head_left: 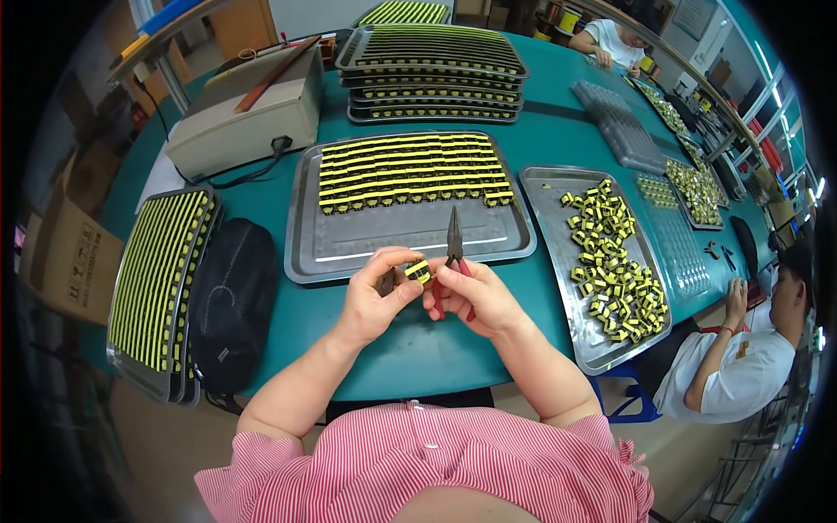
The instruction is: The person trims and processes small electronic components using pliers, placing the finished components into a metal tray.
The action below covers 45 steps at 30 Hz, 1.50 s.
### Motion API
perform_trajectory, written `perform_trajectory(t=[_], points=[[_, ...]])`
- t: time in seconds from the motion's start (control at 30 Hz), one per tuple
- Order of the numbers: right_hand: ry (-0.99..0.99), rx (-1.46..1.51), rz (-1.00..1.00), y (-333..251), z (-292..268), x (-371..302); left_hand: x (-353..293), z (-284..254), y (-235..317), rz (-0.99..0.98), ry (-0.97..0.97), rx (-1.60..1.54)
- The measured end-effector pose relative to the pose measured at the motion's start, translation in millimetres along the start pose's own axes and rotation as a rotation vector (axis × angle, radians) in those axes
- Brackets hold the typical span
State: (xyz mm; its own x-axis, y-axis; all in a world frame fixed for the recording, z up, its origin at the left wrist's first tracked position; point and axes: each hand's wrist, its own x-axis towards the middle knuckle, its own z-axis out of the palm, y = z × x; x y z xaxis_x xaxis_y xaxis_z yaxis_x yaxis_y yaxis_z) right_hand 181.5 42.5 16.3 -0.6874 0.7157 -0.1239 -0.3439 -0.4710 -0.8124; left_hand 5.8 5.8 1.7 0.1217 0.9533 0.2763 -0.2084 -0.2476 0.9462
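Between the thumb and fingers of my left hand (pixel 377 296) is a small yellow-and-black transformer (pixel 418 271). My right hand (pixel 479 295) is closed round needle-nose pliers (pixel 454 240) with red handles, their dark jaws pointing away from me. The fingertips of both hands are close together at the transformer. Just beyond them lies a metal tray (pixel 349 253) with rows of the same yellow-and-black parts (pixel 410 170) filling its far part. To the right, another metal tray (pixel 575 318) holds a loose heap of such parts (pixel 615 270).
Stacked full trays (pixel 433 78) stand at the back. On the left are a beige box-shaped device (pixel 248 113), a black case (pixel 234 301) and more filled trays (pixel 161 279). Co-workers sit at the right (pixel 741 366) and far right (pixel 615 42); clear plastic trays (pixel 615 126) lie between.
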Motion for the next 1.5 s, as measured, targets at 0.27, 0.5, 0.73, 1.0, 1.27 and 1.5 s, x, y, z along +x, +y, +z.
perform_trajectory(t=[0.27, 0.5, 0.73, 1.0, 1.27, 1.5], points=[[0.015, 0.031, -0.013, 1, 4, -2, 0, -2, 0, 0.001, -0.046, 0.033], [0.165, -0.403, -0.256, 0, 9, -1, -1, 0, 6, -0.242, 0.055, -0.227], [0.179, -1.17, -0.739, 6, 21, 1, 2, -3, 11, -0.318, 0.138, -0.431], [0.103, -1.338, -0.971, 10, 24, 3, -2, -1, 19, -0.223, 0.084, -0.352], [0.114, -1.419, -1.028, 10, 26, 2, -3, -2, 14, -0.172, 0.017, -0.242], [0.104, -1.433, -1.065, 14, 28, 2, -4, 0, 5, -0.174, -0.054, -0.133]])
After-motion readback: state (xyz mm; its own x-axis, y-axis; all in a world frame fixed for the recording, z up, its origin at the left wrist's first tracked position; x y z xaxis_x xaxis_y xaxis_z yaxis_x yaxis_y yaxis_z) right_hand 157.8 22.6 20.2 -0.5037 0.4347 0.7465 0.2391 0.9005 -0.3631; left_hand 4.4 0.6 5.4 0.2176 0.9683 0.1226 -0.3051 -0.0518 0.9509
